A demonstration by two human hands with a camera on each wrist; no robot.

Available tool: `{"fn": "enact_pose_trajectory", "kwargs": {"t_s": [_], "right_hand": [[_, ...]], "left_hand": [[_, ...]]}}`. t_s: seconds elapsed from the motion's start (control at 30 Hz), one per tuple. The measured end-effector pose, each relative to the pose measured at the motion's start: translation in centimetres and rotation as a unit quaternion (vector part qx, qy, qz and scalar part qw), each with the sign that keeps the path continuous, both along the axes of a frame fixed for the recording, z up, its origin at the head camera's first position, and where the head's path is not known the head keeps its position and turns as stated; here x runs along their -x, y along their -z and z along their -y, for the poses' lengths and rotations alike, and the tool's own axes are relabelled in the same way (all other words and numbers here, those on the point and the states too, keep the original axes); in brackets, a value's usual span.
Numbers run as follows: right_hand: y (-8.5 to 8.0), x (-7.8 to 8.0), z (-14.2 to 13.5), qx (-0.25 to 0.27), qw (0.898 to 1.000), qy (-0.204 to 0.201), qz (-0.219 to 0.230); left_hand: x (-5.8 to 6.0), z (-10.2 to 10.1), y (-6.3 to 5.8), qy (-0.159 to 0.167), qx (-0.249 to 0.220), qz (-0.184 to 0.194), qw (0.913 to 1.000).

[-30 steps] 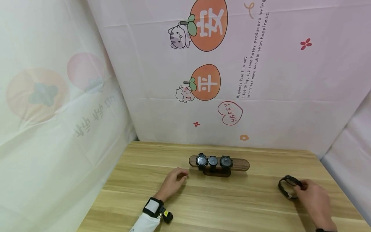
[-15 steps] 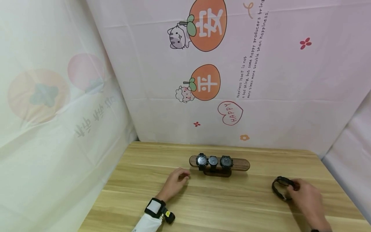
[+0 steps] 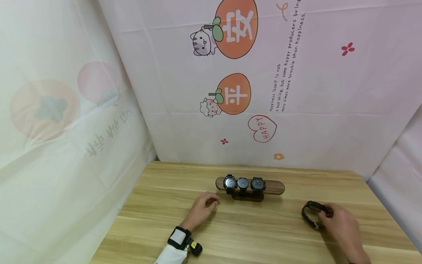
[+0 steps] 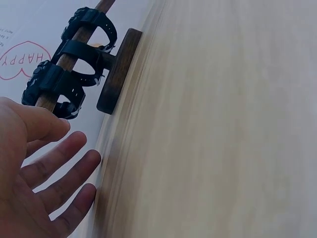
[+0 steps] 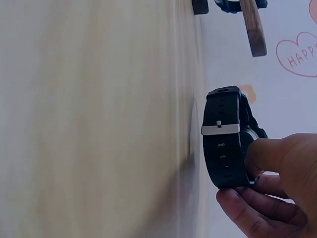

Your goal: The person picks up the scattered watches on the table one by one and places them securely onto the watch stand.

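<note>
In the head view my right hand [image 3: 343, 223] pinches a black wristwatch [image 3: 309, 218] by one side, over the right part of the table. Its strap is buckled into a loop, and the right wrist view shows the silver buckle on the strap [image 5: 223, 144]. A wooden watch stand [image 3: 274, 187] stands near the back of the table with three dark watches side by side on its bar: a left watch [image 3: 229, 182], a middle watch [image 3: 243, 183] and a right watch [image 3: 258, 184]. My left hand [image 3: 201, 209] lies just left of the stand, fingers loosely bent, holding nothing.
The wood-grain table [image 3: 263, 234] meets a white printed cloth [image 3: 184, 146] at the back. More cloth hangs at the left and right sides. A wrist strap with a small black camera [image 3: 196, 248] sits on my left wrist.
My right hand has carried the black wristwatch leftward, closer to the stand. My left hand has shifted slightly to the right. The stand and its watches have stayed in place.
</note>
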State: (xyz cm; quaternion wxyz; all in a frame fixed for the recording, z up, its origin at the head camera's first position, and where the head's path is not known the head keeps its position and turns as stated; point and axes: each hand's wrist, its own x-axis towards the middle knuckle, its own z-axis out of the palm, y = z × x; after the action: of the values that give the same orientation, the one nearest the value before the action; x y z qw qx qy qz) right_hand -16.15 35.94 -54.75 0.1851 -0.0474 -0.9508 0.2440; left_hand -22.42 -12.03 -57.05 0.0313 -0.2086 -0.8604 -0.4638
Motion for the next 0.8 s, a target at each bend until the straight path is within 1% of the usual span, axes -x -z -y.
{"fn": "enact_pose_trajectory", "kwargs": {"t_s": [0.07,0.2,0.37,0.53,0.8], "right_hand": [[0.0,0.1,0.4,-0.002,1.000,-0.006,-0.009],[-0.1,0.0,1.0,0.001,1.000,-0.013,-0.011],[0.0,-0.1,1.5,0.011,1.000,-0.017,0.001],[0.1,-0.3,1.8,0.014,1.000,-0.019,0.008],[0.2,-0.2,2.9,0.015,1.000,-0.025,-0.005]], "left_hand": [[0.0,-0.2,0.0,-0.002,0.001,-0.001,1.0000],[-0.1,-0.7,0.0,-0.002,0.007,-0.003,1.0000],[-0.3,-1.3,0.0,0.000,0.007,0.000,1.0000],[-0.4,-1.7,0.3,0.000,0.004,0.004,1.0000],[-0.4,-2.4,0.6,0.005,0.006,0.005,1.0000]]}}
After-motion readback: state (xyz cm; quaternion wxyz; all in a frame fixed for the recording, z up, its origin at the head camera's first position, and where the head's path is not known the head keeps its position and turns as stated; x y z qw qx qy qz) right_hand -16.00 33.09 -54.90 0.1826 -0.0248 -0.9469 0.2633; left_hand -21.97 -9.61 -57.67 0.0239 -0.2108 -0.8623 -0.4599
